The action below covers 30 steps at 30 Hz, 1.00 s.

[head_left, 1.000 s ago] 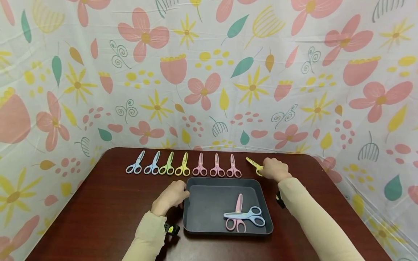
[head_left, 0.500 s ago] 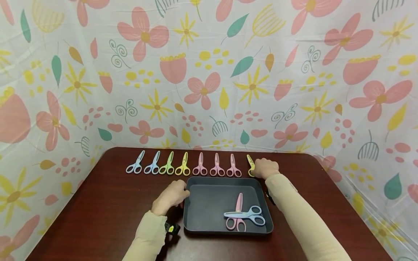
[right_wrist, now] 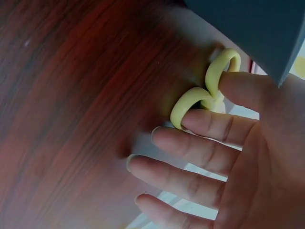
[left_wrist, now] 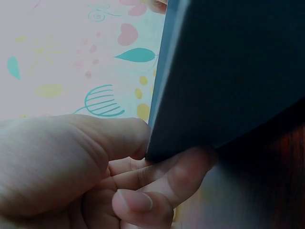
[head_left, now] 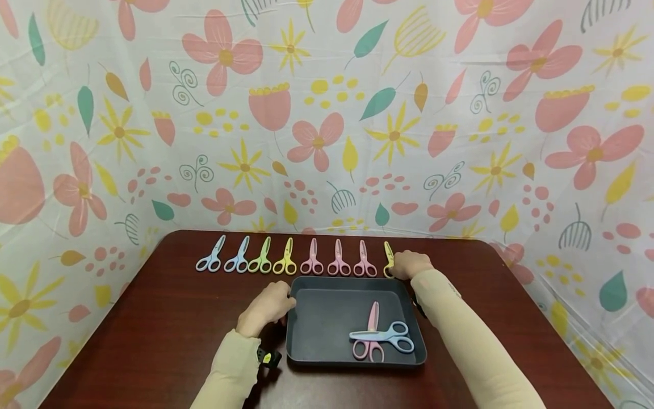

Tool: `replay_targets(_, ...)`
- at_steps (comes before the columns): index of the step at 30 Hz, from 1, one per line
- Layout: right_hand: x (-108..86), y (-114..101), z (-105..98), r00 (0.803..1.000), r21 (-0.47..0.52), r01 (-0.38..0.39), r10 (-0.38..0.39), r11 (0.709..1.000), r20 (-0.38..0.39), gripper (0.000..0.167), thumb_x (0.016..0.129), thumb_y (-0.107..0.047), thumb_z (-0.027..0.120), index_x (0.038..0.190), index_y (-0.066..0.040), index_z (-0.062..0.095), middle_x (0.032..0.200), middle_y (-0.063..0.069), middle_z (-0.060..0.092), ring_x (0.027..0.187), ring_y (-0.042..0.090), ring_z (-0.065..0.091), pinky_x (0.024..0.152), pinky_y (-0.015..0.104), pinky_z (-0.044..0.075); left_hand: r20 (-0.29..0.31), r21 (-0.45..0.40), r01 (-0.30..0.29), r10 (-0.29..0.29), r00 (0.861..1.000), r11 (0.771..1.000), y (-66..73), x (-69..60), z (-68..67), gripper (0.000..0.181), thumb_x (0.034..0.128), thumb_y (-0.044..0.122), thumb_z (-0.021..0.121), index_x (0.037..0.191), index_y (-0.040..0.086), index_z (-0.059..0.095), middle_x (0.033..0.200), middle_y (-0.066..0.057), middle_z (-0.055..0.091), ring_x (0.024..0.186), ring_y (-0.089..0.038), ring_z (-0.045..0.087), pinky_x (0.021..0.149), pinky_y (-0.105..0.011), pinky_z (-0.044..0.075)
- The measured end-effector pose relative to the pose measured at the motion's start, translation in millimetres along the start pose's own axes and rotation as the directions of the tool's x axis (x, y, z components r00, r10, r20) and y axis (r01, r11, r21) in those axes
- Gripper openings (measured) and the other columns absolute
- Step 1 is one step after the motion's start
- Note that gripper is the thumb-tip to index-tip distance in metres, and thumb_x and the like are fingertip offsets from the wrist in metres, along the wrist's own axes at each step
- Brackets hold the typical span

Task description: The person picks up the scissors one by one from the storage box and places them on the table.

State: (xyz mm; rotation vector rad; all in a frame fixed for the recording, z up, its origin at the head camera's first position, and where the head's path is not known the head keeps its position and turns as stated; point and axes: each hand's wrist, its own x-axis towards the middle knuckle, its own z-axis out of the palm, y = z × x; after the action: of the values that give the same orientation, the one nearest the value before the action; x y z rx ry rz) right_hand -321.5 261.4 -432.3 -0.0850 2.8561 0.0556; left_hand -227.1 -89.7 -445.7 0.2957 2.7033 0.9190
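Observation:
In the head view, my left hand (head_left: 267,307) holds the left rim of a dark grey tray (head_left: 322,324). The left wrist view has the thumb against the tray's side (left_wrist: 228,62) and fingers curled under its corner. A pair of pink scissors (head_left: 374,318) lies in the tray, crossed by light blue scissors (head_left: 375,336). Beyond the tray's back right corner, my right hand (head_left: 411,264) pinches yellow scissors (head_left: 388,250), blades pointing to the back. Up close, thumb and index finger touch the handle loops (right_wrist: 183,101), while the other fingers extend over the tabletop.
A row of scissors lines the back of the brown table (head_left: 168,318): blue scissors (head_left: 210,258) at the left, then green scissors (head_left: 261,258), yellow scissors (head_left: 285,261) and several pink scissors (head_left: 339,263). Behind hangs a flower-patterned cloth (head_left: 327,113).
My right hand has moved left with the yellow scissors, which have turned from slanted to nearly straight, beside the row. My left hand and the tray stay put.

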Motion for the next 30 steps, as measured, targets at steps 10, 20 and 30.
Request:
replay_targets(10,2.5,-2,1,1.0,0.023,-0.014,0.014,1.0,-0.004,0.027,0.09,-0.032,0.06,0.081,-0.007,0.063,0.073,0.01,0.057,0.067,0.027,0.055,0.061,0.041,0.043,-0.008,0.003,-0.005,0.005,1.0,1.0,-0.6,-0.9,0.3,0.031,0.0929,0.011,0.054,0.062,0.008,0.052,0.048,-0.007,0.054,0.036,-0.018,0.048,0.038,-0.028,0.035)
replay_targets(20,-3.1,-3,-11,1.0,0.041,-0.008,0.008,0.999,0.006,0.032,0.092,-0.037,0.063,0.081,-0.007,0.064,0.074,0.01,0.058,0.068,0.027,0.056,0.06,0.04,0.043,-0.007,0.016,-0.003,0.003,1.0,1.0,-0.2,-0.2,-0.4,0.032,0.0926,0.01,0.054,0.061,0.008,0.053,0.048,-0.008,0.056,0.037,-0.02,0.05,0.038,-0.028,0.035)
replay_targets(30,-20.1,-6,-39,0.998,-0.032,0.06,-0.06,0.998,-0.016,0.029,0.094,-0.036,0.059,0.08,-0.011,0.063,0.076,0.008,0.056,0.071,0.025,0.055,0.061,0.042,0.041,-0.006,0.02,0.003,-0.003,1.0,1.0,-0.5,0.2,0.7,0.03,0.0934,0.011,0.054,0.064,0.007,0.055,0.047,-0.007,0.057,0.039,-0.022,0.054,0.038,-0.028,0.036)
